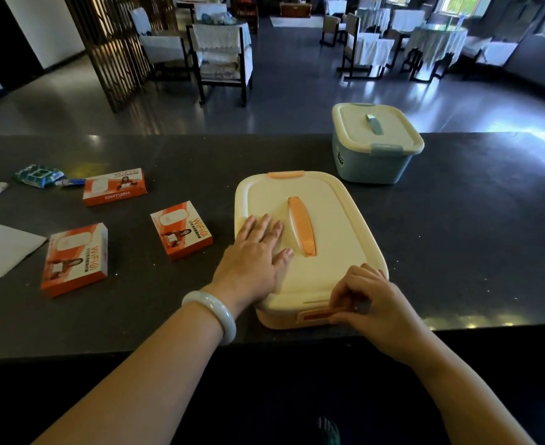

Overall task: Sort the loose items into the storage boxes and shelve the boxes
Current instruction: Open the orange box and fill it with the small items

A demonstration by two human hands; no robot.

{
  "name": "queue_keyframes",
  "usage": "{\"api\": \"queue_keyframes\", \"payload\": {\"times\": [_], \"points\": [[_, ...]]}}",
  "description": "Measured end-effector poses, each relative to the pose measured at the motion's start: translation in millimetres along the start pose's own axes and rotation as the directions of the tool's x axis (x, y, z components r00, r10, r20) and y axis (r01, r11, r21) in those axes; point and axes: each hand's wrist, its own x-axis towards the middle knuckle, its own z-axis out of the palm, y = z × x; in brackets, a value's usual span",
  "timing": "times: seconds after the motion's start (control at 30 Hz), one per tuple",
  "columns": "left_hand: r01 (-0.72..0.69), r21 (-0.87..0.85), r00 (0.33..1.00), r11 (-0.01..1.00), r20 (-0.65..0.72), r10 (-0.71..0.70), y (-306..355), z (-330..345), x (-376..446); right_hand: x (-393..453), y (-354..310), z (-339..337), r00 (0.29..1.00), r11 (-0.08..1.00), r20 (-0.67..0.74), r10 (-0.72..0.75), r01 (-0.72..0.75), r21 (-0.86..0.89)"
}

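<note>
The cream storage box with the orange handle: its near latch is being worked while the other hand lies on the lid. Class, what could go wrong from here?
1. The cream storage box with the orange handle sits at the dark counter's near edge; tugging the orange near latch might drag it off.
2. The left hand lies flat on the lid, which may hinder lifting it.
3. The orange far latch looks closed, so the lid may stay held there.

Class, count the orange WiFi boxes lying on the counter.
3: one farthest back by the blue packet, one nearest the cream box, one front left. None looks hidden.
</note>
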Motion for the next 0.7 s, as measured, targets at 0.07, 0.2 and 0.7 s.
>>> {"api": "queue_keyframes", "payload": {"times": [0.07,0.2,0.7], "points": [[-0.003,0.011,1.000,1.000,0.004,0.003,0,0,0,1,0,0,1.000,0.999,-0.013,0.026,-0.026,0.020],[-0.008,0.008,1.000,1.000,0.021,0.008,-1,0,1,3,-3,-6,0.996,0.995,0.049,0.072,-0.075,0.065],[0.012,0.116,1.000,0.993,0.008,-0.013,3,-41,52,110,38,-11,0.974,0.930,0.013,0.227,-0.212,-0.301]]}}
